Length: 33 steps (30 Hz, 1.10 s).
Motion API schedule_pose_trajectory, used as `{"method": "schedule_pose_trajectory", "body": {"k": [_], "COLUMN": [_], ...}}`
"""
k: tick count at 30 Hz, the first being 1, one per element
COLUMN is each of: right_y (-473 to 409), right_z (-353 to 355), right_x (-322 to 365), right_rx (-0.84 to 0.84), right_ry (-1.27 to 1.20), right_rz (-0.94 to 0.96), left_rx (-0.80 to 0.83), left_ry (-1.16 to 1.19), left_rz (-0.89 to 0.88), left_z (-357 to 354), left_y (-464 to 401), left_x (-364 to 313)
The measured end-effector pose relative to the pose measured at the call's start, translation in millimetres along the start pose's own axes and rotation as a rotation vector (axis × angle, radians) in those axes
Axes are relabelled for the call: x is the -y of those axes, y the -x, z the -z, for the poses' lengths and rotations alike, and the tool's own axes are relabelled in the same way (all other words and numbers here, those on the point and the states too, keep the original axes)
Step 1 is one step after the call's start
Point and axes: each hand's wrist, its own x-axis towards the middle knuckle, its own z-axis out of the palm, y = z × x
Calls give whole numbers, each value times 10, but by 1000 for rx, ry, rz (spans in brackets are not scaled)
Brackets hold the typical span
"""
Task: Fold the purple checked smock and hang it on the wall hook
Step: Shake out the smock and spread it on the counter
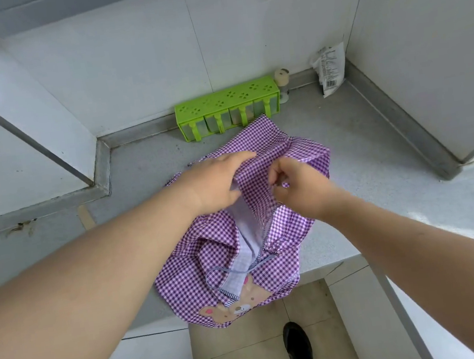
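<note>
The purple checked smock [284, 230] lies bunched on the grey counter [378, 160], its pale lining showing down the middle and a bear patch hanging over the front edge. My left hand [215, 182] lies flat, palm down, on the smock's upper left part with fingers stretched to the right. My right hand [300, 189] pinches a fold of the checked cloth near the middle. No wall hook is in view.
A green spice rack [229, 108] stands against the back wall just behind the smock. A small jar [282, 83] and a white packet [331, 69] sit in the back right corner. White tiled walls close both sides. My shoe [298, 349] is on the floor below.
</note>
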Motion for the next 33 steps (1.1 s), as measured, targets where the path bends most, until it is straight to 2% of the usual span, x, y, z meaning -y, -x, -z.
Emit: {"method": "schedule_pose_trajectory", "body": {"k": [3, 8, 10, 13, 14, 16, 20, 23, 26, 29, 31, 33], "right_y": [-27, -30, 41, 165, 222, 323, 443, 475, 511, 520, 536, 540], "right_z": [68, 95, 64, -80, -137, -270, -504, -647, -716, -762, -804, -853], "right_x": [454, 711, 781, 726, 700, 610, 457, 304, 172, 140, 222, 332], "right_rx": [57, -32, -182, -456, -450, -327, -37, 108, 94, 65, 110, 161], "right_ry": [-230, -616, -684, -564, -531, -477, -178, -169, -177, -402, -493, -442], "right_rz": [163, 172, 148, -3, -82, -217, -327, -405, -469, -550, -543, -476], "left_rx": [-37, 4, -41, -136, -165, -194, -248, -302, -366, -420, -463, -501], "left_ry": [11, 30, 59, 167, 210, 318, 649, 784, 916, 1032, 1116, 1189], "left_rz": [-92, -103, -79, 2, 35, 111, 253, 326, 373, 402, 422, 447], "left_z": [260, 628, 722, 751, 768, 805, 916, 1003, 1066, 1126, 1179, 1227], "left_y": [-67, -99, -56, 11, 48, 105, 269, 421, 582, 768, 919, 1058], "left_x": [-208, -326, -311, -228, -200, -152, -62, 43, 170, 271, 324, 387]}}
